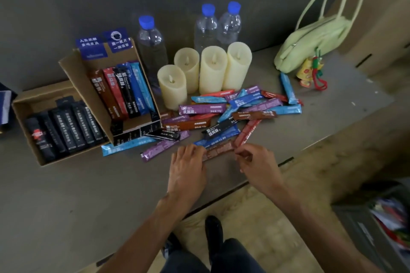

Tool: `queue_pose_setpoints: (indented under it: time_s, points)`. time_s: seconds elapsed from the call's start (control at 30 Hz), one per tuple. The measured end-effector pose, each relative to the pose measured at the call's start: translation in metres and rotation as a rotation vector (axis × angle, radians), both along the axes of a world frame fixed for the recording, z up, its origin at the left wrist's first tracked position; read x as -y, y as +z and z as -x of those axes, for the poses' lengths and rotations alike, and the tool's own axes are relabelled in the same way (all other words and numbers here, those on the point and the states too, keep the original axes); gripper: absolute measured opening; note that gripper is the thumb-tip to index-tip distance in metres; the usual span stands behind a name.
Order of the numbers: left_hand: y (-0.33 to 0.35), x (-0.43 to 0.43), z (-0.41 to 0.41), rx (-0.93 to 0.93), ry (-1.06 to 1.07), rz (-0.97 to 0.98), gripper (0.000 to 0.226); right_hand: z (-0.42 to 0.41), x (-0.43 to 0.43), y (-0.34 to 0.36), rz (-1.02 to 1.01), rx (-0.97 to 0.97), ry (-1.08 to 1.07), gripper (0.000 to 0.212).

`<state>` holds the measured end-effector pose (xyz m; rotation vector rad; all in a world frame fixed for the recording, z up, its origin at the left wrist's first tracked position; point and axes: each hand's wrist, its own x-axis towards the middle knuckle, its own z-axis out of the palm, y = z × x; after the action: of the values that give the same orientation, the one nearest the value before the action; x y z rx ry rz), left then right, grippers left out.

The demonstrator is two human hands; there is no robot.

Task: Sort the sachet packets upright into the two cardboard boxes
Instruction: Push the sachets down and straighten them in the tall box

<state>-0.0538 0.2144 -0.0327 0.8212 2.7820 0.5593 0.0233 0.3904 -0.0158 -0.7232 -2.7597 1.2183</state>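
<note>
Both hands meet close to the near edge of the surface [88,195], sharing one brown sachet [218,150]. The left hand [188,166] has its fingers curled over the sachet's left end, and the right hand [255,162] pinches the right end between thumb and fingertips, so the packet lies crosswise between them, low over the top. Just beyond it, toward the middle, the loose sachets [244,104] sprawl in a heap (purple, blue, red, brown, black, all crisscrossed). At the left edge sits the flat box [42,95] with a row of black sachets [66,128] packed side by side. The tilted box [75,77] leans on its right rim and holds a row of coloured sachets [124,91]. Along the far edge stand four candles [213,68] and three water bottles [152,44], with a green bag [310,44] at the far right corner.
</note>
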Motion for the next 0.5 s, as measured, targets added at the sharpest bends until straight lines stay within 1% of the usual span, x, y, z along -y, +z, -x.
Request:
queue_pose_setpoints:
  time_s: [0.07, 0.13, 0.2, 0.23, 0.27, 0.33, 0.37, 0.43, 0.5]
  points:
    - [-0.001, -0.003, -0.002, 0.034, 0.001, -0.006, 0.026, -0.005, -0.003, 0.000, 0.009, 0.016, -0.025, 0.020]
    - [0.002, -0.002, -0.002, 0.070, 0.022, -0.077, 0.022, -0.005, -0.006, 0.002, 0.010, 0.023, -0.046, 0.017]
    - [0.010, 0.002, -0.002, 0.189, 0.080, -0.202, 0.019, -0.002, -0.010, 0.004, -0.013, 0.037, -0.065, 0.018]
    - [0.015, 0.005, -0.001, 0.273, 0.114, -0.258, 0.019, 0.001, -0.012, 0.005, 0.024, 0.043, -0.079, 0.020]
    - [0.019, 0.008, 0.000, 0.351, 0.143, -0.298, 0.018, 0.005, -0.014, 0.007, 0.124, 0.034, -0.095, 0.022]
    - [0.024, 0.013, 0.003, 0.438, 0.178, -0.343, 0.017, 0.014, -0.014, 0.014, 0.389, -0.024, -0.130, 0.020]
    - [0.026, 0.016, 0.004, 0.467, 0.188, -0.363, 0.017, 0.018, -0.015, 0.017, 0.457, -0.057, -0.144, 0.017]
    - [0.032, 0.020, 0.005, 0.515, 0.196, -0.399, 0.018, 0.024, -0.014, 0.023, 0.505, -0.077, -0.135, 0.012]
    - [0.036, 0.022, 0.005, 0.540, 0.193, -0.419, 0.019, 0.030, -0.011, 0.028, 0.564, -0.048, -0.087, 0.011]
